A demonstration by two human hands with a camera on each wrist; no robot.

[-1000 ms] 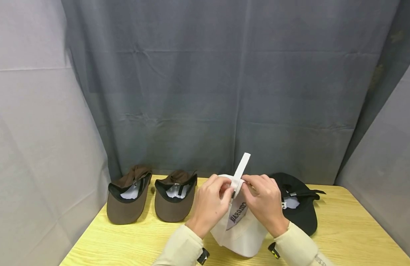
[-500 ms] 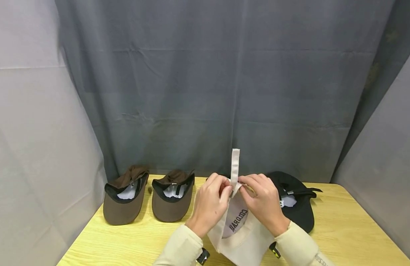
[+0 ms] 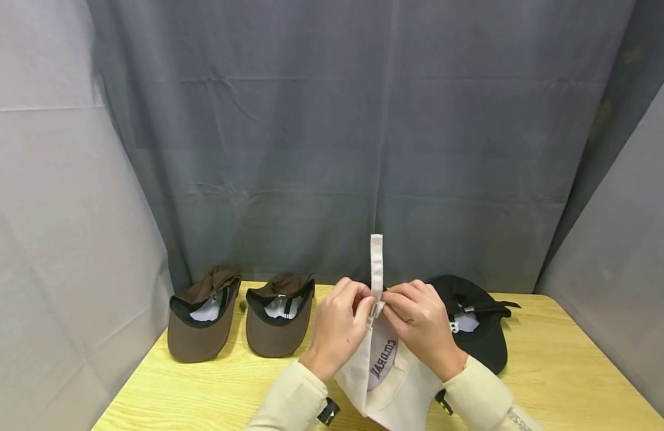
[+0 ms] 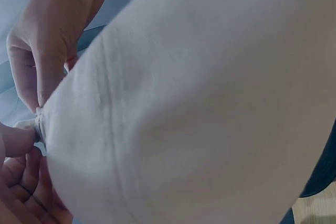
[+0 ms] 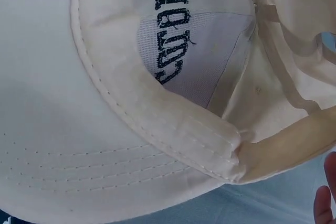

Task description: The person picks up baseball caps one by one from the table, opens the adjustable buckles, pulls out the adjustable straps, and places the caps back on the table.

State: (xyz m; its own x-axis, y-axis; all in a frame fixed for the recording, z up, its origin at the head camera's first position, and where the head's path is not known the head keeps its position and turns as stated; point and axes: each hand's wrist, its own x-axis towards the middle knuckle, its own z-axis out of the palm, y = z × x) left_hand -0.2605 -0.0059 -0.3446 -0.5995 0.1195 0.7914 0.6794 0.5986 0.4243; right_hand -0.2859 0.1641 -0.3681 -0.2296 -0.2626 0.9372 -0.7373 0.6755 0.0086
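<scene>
And it's the white cap (image 3: 399, 410) in play, hanging just below and between the two hands, held by its back edge! The left grip (image 3: 337, 332) pinches at the foot of the strap (image 3: 376, 263); the right grip (image 3: 427, 329) pinches the band just beside it, fingertips close together. Up goes the strap's loose end, above the fingers (dark lettering (image 3: 384, 359) shows inside the cap). Beyond the right grip, a black cap (image 3: 485, 344); off left, two brown caps (image 3: 278, 341) side by side on the counter (image 3: 229, 398).

White cap (image 3: 358, 374) partly behind the hands (image 3: 337, 329) (image 3: 422, 326), its brim (image 3: 406, 410) beyond head view's lower edge.
</scene>
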